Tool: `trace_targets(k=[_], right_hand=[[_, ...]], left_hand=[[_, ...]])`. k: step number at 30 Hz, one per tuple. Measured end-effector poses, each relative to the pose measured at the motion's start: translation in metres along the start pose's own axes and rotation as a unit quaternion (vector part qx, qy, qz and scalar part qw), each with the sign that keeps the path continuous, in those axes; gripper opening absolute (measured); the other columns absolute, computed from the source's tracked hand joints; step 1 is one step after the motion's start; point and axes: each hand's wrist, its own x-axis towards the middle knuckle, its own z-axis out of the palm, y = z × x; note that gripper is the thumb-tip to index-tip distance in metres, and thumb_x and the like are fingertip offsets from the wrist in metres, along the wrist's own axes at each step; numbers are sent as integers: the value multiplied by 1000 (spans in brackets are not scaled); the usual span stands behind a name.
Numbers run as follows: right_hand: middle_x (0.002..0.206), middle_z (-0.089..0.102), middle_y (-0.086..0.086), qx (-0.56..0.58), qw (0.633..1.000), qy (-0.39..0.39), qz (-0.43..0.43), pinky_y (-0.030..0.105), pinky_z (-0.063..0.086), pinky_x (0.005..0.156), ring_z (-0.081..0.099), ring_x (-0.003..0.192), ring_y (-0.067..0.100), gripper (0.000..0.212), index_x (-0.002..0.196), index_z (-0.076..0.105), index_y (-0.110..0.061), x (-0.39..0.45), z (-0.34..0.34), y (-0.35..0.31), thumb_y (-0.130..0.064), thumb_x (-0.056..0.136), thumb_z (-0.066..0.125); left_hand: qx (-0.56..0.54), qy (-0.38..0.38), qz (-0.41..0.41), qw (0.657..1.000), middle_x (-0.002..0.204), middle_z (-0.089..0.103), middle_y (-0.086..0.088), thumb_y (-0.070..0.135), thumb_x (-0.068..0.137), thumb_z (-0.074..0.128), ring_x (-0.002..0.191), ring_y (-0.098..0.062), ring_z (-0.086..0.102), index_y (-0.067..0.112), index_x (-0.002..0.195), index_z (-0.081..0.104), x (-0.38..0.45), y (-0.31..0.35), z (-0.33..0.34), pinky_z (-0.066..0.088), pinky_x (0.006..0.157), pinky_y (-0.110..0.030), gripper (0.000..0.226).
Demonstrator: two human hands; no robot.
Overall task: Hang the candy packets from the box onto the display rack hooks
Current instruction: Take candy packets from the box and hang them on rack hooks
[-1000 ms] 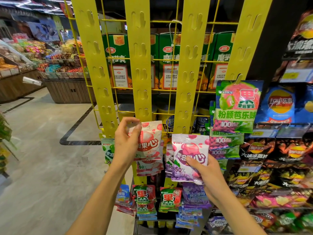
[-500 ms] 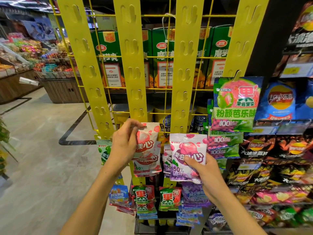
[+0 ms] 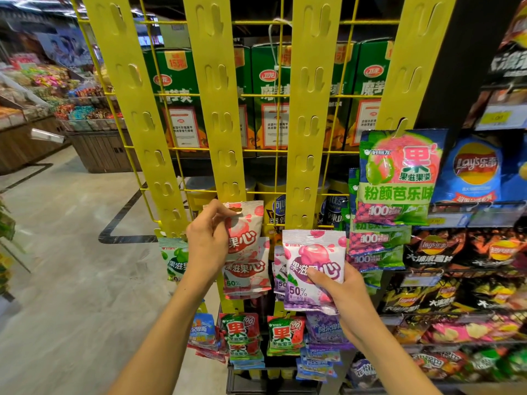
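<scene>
Left hand (image 3: 208, 240) pinches pink packet (image 3: 245, 229) top just below yellow strip (image 3: 219, 109) hook; right hand (image 3: 339, 292) grips purple packet (image 3: 310, 269) upright, waiting beside.

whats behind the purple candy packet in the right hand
Behind the purple packet, gripped by the right hand, more purple packets hang on a yellow strip; only their left edges show. Their hook is covered.

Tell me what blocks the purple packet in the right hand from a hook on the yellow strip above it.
Nothing visible. The purple packet in the right hand sits just below the strip, whose hooks above stand bare.
</scene>
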Motion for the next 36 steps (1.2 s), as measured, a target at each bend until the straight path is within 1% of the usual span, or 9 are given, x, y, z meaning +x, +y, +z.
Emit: trace_targets(k=[3,5,11,18,21,25,30,34,36], right_hand=[[109,77,-4,3,1000,0,-2,42,54,95,73,104,17,25,114,71,-23,0,0,1,-15,90,73],[110,77,-4,4,1000,-1,-4,41,54,95,72,104,16,25,114,71,-24,0,0,1,-15,91,73],[108,78,-3,7,1000,-3,-1,40,54,94,73,102,16,24,112,71,-23,0,1,4,-15,90,73],[109,78,-3,6,1000,-2,4,41,55,94,73,103,17,26,115,71,-21,0,1,5,-16,90,73],[110,77,-2,10,1000,-6,2,42,55,93,73,104,19,27,117,70,-20,-1,-1,6,-14,91,72],[109,78,-4,11,1000,-11,-1,35,54,85,73,103,16,26,116,70,-22,-2,-1,5,-15,91,72],[112,77,-5,8,1000,-17,1,38,53,94,72,106,16,29,119,69,-21,-4,-1,4,-16,91,72],[109,77,-4,7,1000,-17,-2,37,54,90,73,104,16,27,117,70,-21,-4,-1,4,-15,91,72],[109,78,-4,5,1000,-19,-5,34,54,85,73,103,15,26,116,70,-21,-5,-1,5,-15,91,72]], left_hand=[[9,3,-6,1000,95,69,5,-9,99,46,94,-11,69,10,87,63,1,0,2,61,72,-36,28],[18,12,-3,1000,94,69,3,-6,100,49,93,-14,69,15,84,64,2,1,3,62,70,-38,29],[25,44,-18,999,86,67,15,-5,98,54,82,-1,67,21,80,64,2,7,11,62,71,-49,33],[44,66,-49,996,84,69,7,-5,98,52,84,-11,68,14,78,67,3,18,16,62,71,-47,32],[55,71,-60,994,82,68,11,-3,100,52,79,-11,68,12,80,70,1,16,18,61,67,-49,30],[55,73,-81,993,84,68,9,-1,101,50,81,-14,68,12,82,71,-1,13,20,61,67,-51,31],[40,71,-90,993,88,69,4,-1,101,49,81,-13,69,13,82,69,-2,13,19,62,63,-43,31],[-5,60,-81,995,89,70,7,-3,101,50,81,-12,69,20,78,67,-6,12,16,56,58,-23,37],[-24,56,-80,995,89,71,8,-3,101,50,81,-7,70,18,80,68,-8,12,15,57,58,-21,35]])
